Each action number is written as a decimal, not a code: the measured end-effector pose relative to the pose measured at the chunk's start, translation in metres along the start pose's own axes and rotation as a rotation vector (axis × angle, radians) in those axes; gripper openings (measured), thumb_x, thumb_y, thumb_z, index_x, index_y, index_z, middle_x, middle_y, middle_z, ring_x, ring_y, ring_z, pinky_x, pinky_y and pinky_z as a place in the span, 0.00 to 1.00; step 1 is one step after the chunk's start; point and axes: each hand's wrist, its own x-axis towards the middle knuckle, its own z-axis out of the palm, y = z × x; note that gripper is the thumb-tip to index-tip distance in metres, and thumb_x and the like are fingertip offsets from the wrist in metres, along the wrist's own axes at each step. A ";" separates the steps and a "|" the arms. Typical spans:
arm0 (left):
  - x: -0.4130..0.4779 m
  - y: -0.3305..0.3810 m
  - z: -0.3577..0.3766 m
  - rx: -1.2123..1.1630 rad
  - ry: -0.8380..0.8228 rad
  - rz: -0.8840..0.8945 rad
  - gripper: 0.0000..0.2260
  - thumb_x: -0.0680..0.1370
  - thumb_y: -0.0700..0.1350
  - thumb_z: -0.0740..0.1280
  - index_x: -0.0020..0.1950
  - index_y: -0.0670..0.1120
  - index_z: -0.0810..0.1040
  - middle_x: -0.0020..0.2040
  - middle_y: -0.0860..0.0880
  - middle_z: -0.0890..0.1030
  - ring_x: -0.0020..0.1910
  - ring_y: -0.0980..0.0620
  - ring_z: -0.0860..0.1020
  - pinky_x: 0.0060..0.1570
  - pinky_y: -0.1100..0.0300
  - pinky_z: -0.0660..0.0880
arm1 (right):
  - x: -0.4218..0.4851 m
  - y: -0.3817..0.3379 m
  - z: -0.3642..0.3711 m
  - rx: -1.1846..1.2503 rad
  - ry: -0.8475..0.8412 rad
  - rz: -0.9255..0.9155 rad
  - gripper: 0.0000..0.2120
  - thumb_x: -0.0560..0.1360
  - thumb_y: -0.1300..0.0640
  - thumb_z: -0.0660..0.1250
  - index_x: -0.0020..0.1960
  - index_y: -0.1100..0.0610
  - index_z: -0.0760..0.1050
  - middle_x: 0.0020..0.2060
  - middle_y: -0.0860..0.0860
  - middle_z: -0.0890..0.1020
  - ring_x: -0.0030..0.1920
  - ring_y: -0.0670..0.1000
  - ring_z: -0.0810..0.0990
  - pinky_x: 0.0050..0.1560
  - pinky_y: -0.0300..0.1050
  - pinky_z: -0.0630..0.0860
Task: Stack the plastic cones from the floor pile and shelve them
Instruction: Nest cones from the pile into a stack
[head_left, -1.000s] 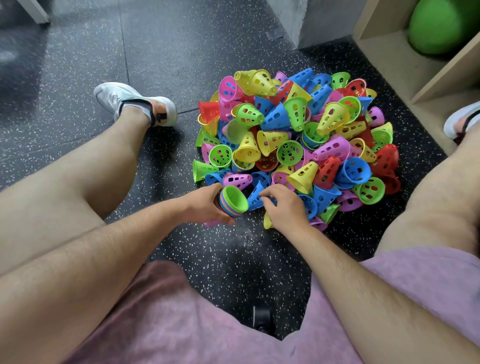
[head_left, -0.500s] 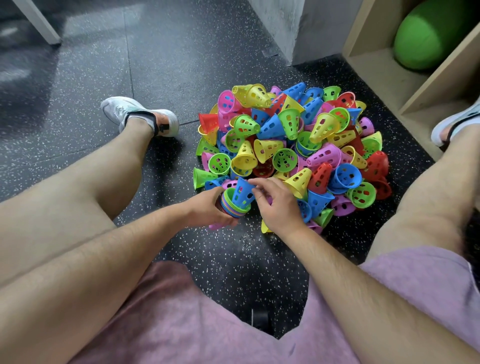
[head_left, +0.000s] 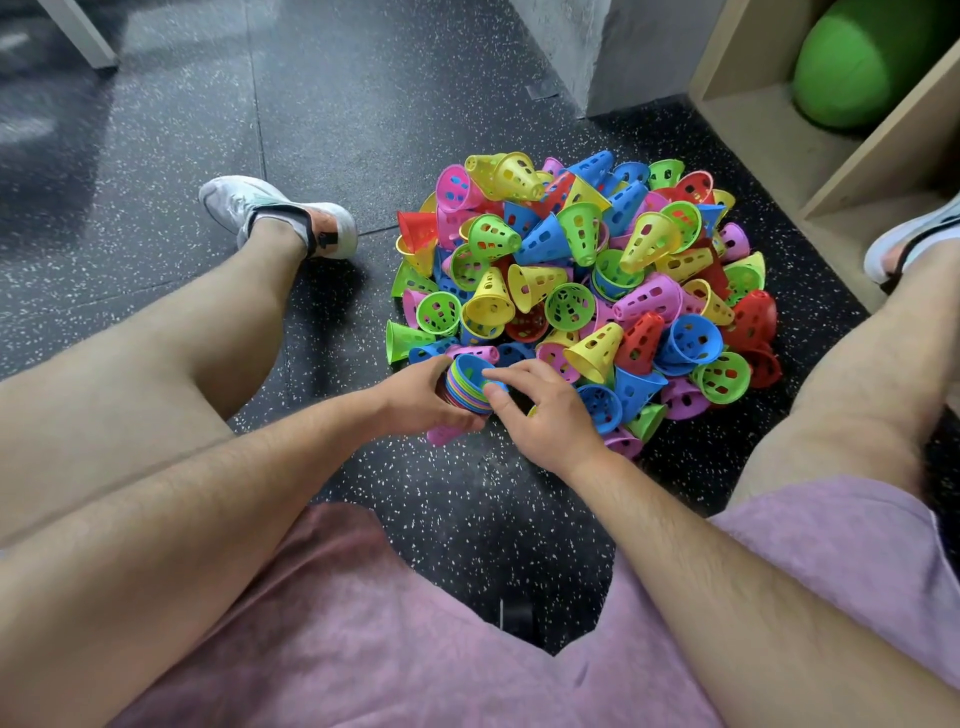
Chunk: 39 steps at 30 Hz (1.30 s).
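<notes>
A heap of perforated plastic cones (head_left: 582, 280) in yellow, green, blue, pink and red lies on the dark speckled floor between my legs. At its near left edge my left hand (head_left: 421, 402) grips a short stack of nested cones (head_left: 467, 387), lying on its side with a blue cone as the innermost one. My right hand (head_left: 540, 410) is at the stack's open end, thumb and forefinger on the blue cone's rim. A pink cone pokes out under my left hand.
A light wooden shelf unit (head_left: 831, 156) stands at the right, with a green ball (head_left: 857, 62) in its upper compartment. A grey pillar (head_left: 587, 47) is behind the heap. My shoes (head_left: 275, 213) and bare legs flank the pile.
My right hand lifted a blue cone from the pile's near edge and pushed it into the stack in my left hand, where green was the innermost cone before. The view shifted slightly.
</notes>
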 end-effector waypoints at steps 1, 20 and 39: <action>0.000 -0.002 0.000 -0.005 -0.003 -0.011 0.18 0.70 0.45 0.83 0.50 0.55 0.76 0.39 0.57 0.83 0.35 0.67 0.79 0.41 0.70 0.74 | 0.000 0.001 0.000 0.002 -0.039 0.013 0.14 0.79 0.47 0.66 0.63 0.47 0.79 0.53 0.43 0.78 0.57 0.42 0.76 0.60 0.40 0.74; 0.001 -0.015 0.010 0.138 -0.251 -0.002 0.19 0.70 0.46 0.80 0.53 0.42 0.75 0.35 0.34 0.82 0.31 0.49 0.78 0.41 0.57 0.78 | -0.020 0.046 0.005 -0.781 -0.504 0.211 0.24 0.73 0.66 0.62 0.67 0.54 0.74 0.75 0.50 0.63 0.70 0.57 0.64 0.69 0.53 0.67; -0.003 -0.009 0.003 0.071 -0.118 -0.072 0.17 0.71 0.43 0.82 0.49 0.50 0.76 0.35 0.53 0.83 0.34 0.56 0.79 0.39 0.64 0.75 | -0.001 0.034 0.004 -0.580 -0.140 0.051 0.05 0.82 0.59 0.61 0.56 0.58 0.72 0.70 0.58 0.67 0.68 0.62 0.68 0.57 0.59 0.75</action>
